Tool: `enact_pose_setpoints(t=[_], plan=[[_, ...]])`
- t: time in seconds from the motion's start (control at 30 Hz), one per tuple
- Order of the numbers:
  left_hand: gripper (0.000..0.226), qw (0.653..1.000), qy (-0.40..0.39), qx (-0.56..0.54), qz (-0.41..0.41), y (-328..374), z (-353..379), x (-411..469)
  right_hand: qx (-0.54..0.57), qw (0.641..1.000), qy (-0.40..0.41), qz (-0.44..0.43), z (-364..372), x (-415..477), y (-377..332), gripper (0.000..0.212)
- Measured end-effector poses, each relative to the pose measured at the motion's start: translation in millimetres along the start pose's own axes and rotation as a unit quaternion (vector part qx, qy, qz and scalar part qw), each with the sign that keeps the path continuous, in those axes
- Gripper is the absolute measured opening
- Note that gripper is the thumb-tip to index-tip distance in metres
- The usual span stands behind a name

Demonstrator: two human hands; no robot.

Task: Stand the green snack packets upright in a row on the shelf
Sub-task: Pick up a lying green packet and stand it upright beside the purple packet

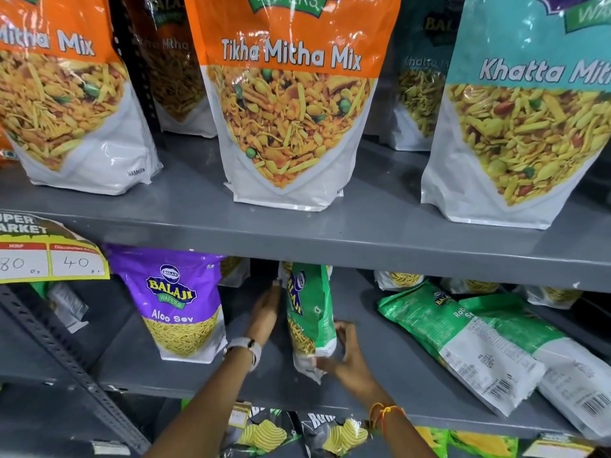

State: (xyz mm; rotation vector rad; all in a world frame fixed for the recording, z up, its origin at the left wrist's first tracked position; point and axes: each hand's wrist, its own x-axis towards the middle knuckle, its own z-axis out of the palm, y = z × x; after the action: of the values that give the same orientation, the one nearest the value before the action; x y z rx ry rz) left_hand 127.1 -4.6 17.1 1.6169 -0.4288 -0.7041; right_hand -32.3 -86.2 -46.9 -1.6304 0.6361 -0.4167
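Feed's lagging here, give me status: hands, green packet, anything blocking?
Both hands on the green packet: left hand at its left edge, right hand at its base. Packet upright, turned edge-on. Two green packets lie flat at right.

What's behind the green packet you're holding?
Behind the held green packet the top of another pale packet peeks out. The rest is covered; only grey shelf shows beside it.

Three green packets (pixel 309 312), two hands (pixel 264 309)
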Motion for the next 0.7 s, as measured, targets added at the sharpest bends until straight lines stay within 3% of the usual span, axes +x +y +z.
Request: enact_pose_setpoints(t=[0.1,0.3,0.47,0.57,0.7], plan=[[0.034,1.000,-0.024,0.015,-0.004,0.3,12.5,9.5,-0.012,1.000,-0.003,0.009,-7.1,4.8,0.2,0.060],[0.030,0.996,0.084,-0.018,-0.001,-2.8,20.3,-14.7,-0.041,0.999,0.014,0.006,-15.8,6.8,3.2,0.064],[0.033,0.991,0.104,0.046,0.071,-12.1,16.2,-34.4,-0.030,0.998,0.054,-0.006,-13.2,6.8,6.5,0.058],[0.038,0.988,0.113,0.054,0.094,-23.9,14.0,-36.8,0.009,0.998,0.059,0.013,-8.7,3.7,5.0,0.065],[0.044,0.990,0.135,0.018,0.044,-27.4,11.2,-41.2,0.033,0.999,0.031,0.007,-5.2,2.3,-4.0,0.074]])
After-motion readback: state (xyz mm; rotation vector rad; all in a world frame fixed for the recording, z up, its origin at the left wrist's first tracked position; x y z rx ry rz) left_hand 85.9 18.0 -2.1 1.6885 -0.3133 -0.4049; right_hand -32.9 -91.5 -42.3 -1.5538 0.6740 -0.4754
